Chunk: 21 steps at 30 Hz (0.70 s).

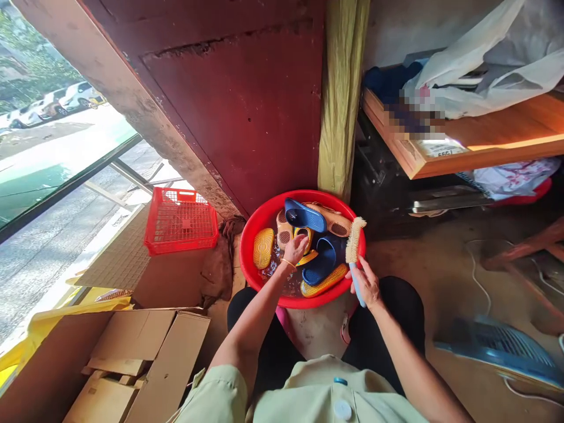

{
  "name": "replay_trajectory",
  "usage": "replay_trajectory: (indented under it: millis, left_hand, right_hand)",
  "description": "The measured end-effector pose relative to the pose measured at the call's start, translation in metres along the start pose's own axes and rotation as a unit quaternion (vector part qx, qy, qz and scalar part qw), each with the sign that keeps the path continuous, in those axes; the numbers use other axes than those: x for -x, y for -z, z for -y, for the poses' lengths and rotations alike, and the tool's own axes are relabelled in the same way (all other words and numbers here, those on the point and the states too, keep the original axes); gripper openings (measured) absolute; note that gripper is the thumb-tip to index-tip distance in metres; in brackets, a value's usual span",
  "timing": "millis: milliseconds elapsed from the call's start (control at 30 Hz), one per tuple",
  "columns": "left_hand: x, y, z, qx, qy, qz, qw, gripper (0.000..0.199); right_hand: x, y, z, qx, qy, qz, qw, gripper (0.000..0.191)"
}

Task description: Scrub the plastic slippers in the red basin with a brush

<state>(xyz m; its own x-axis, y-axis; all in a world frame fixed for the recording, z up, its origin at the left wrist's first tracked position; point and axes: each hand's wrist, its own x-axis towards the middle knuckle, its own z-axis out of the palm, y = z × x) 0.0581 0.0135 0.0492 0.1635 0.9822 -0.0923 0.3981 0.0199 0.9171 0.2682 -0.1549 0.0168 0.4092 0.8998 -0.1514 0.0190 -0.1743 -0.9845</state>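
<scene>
A red basin (247,249) between my knees holds water and several slippers. My left hand (296,249) is over its middle, fingers closed on a yellow slipper (310,257) that it partly covers. At the basin's right rim, my right hand (366,284) grips the light-blue handle of a scrub brush (353,242), its pale bristles pointing up and away from me. Around my left hand lie a blue slipper (305,215), a dark blue slipper (321,261), a tan slipper (339,226) and, on the left, a yellow slipper showing its sole (263,248).
A red plastic crate (181,222) rests on cardboard to the left, beside a brown cloth (222,264). An open cardboard box (132,346) stands at lower left. Behind the basin is a dark red door (247,106). A wooden shelf (484,141) and blue fan (497,346) are on the right.
</scene>
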Motion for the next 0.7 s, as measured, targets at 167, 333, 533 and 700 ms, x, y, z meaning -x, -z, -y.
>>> replay_trajectory:
  millis: [167, 333, 533, 700]
  left_hand:
    - [0.053, 0.003, 0.041, -0.274, -0.061, 0.095, 0.955, 0.040]
    - [0.064, 0.022, 0.048, -0.367, -0.077, 0.109, 0.921, 0.033]
    - [0.051, 0.094, 0.018, -0.200, -0.062, 0.070, 0.975, 0.037]
    - [0.045, 0.144, -0.017, -0.056, -0.021, 0.082, 0.995, 0.038]
  right_hand:
    - [-0.003, -0.002, -0.004, -0.038, 0.003, 0.008, 0.999, 0.087]
    - [-0.005, -0.003, -0.005, -0.056, -0.011, -0.005, 0.998, 0.083]
    - [-0.004, -0.003, -0.008, -0.067, 0.003, 0.002, 0.998, 0.084]
    - [-0.004, -0.003, -0.008, -0.065, 0.001, -0.005, 0.998, 0.084]
